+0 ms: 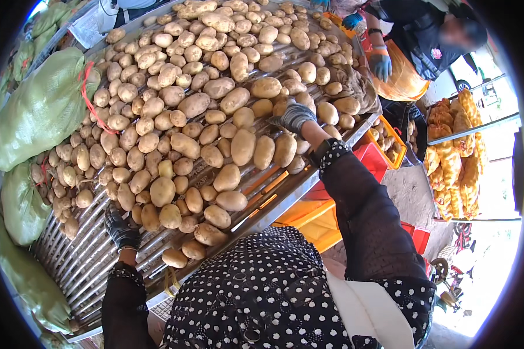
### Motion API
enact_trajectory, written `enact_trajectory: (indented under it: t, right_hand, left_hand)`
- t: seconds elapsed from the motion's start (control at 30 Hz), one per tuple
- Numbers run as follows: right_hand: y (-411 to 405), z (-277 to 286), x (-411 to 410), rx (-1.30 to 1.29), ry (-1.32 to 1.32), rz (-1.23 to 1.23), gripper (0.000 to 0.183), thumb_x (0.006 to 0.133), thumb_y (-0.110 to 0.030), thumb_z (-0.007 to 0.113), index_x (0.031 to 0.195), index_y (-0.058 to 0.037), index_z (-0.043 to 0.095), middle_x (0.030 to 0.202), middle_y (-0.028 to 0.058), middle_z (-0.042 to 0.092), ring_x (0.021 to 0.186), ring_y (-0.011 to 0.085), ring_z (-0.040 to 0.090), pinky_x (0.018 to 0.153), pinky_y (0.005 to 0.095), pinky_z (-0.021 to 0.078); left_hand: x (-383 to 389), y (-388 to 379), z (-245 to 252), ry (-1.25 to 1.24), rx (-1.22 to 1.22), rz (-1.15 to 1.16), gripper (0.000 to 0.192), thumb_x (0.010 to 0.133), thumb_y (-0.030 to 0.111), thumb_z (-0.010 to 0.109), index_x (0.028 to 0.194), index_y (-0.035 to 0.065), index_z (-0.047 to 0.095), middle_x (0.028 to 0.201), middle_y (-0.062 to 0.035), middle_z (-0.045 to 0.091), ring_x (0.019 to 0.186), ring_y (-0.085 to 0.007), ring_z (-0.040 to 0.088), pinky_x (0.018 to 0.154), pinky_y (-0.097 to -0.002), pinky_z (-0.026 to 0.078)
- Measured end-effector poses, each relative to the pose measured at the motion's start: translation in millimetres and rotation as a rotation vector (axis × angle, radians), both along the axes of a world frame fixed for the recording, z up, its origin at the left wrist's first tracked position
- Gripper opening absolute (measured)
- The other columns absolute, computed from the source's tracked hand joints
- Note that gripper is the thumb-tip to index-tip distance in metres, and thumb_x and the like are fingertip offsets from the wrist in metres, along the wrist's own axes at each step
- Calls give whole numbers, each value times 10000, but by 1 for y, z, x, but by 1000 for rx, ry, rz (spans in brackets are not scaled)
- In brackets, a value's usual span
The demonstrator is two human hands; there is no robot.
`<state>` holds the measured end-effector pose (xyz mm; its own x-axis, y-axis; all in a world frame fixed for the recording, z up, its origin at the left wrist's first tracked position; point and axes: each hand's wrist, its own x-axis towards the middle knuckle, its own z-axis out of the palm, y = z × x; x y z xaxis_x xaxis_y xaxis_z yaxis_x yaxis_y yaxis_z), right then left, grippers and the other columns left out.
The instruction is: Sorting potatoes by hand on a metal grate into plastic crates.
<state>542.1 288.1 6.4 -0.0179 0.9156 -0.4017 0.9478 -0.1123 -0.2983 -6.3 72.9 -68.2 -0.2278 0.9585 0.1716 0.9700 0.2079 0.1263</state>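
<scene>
A broad heap of potatoes (pixel 185 146) covers a slatted metal sorting table (pixel 76 270) before me. My left hand (pixel 121 230), in a dark striped glove, is low over the slats at the near left edge of the heap. Its fingers reach up beside several potatoes, and no potato shows in its grasp. Farther right, my right hand (pixel 296 117), in a grey striped glove, rests among potatoes near the table's metal rim (pixel 305 174). Its fingertips touch potatoes to their left; whether they grip one is hidden.
Green woven sacks (pixel 41 109) line the left side. At right stand an orange crate (pixel 318 224), a red crate (pixel 371 161) and a yellow crate of potatoes (pixel 395 146). Beyond the far right corner is another person (pixel 415 37) in blue gloves. Filled yellow mesh bags (pixel 454 161) are stacked behind.
</scene>
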Motion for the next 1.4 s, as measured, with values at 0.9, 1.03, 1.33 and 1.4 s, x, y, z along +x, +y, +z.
enact_trajectory:
  t: [0.9,1.03,1.33,1.4]
  right_hand:
    - [-171,-16,111,301,1007,-631,188,842,-164,719,999,-67,686,846,-12,659,669,101,547,646,248,479]
    - [-37,8,39,478,364,-33,374,781,-290,753,1089,-109,644,1131,142,642,1073,355,600,898,428,483]
    - [96,-10,-34,178,-288,336,514,836,-250,668,1314,-113,541,1323,196,565,1221,379,545,1007,469,458]
    - [84,-4,-24,226,-98,325,641,744,-249,770,1315,-83,532,1281,205,582,1184,372,565,999,440,460]
  left_hand:
    - [-18,0,-20,150,38,-43,714,848,289,637,1448,39,342,1416,-249,433,1306,-421,407,1087,-520,316]
    - [-9,0,-10,63,17,-10,718,826,292,664,1430,34,373,1409,-243,444,1310,-417,408,1094,-509,304]
    - [-1,0,2,32,54,-31,794,785,307,705,1443,38,352,1398,-244,442,1322,-415,378,1118,-515,271]
    - [-4,0,0,7,-11,14,799,784,311,708,1444,38,349,1399,-243,441,1326,-413,375,1118,-515,269]
